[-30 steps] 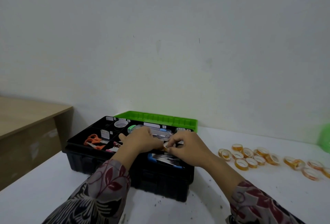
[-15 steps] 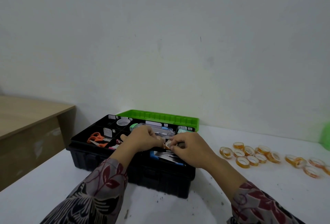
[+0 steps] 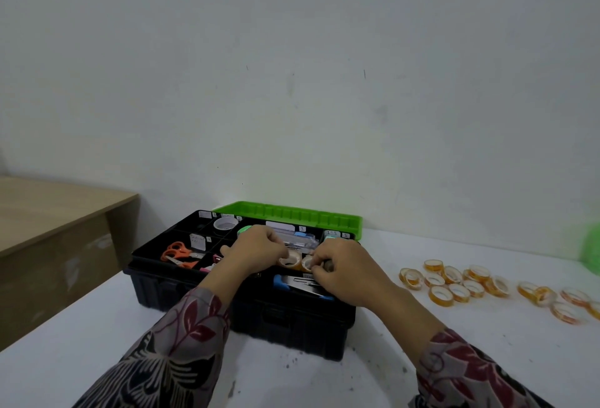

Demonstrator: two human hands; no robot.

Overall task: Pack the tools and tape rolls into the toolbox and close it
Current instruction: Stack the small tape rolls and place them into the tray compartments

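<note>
both hands are over the open toolbox (image 3: 181, 290). the left hand (image 3: 256, 251) and right hand (image 3: 344, 269) each pinch a tape roll (image 3: 290, 260) into a middle slot. scissors (image 3: 177, 254) are already in, but loads of loose rolls (image 3: 454, 282) are on the table and the green lid (image 3: 292, 214) isn't shut, so i'd say maybe halfway.

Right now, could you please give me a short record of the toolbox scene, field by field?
toolbox: black, open, on the table
lid: green, tipped back behind
left hand: pinches first roll over the toolbox
right hand: pinches second roll, beside the first
scissors: orange, in a left compartment
loose rolls: scattered on the table, right of the toolbox
remaining: loose rolls unpacked, lid not yet closed
</note>
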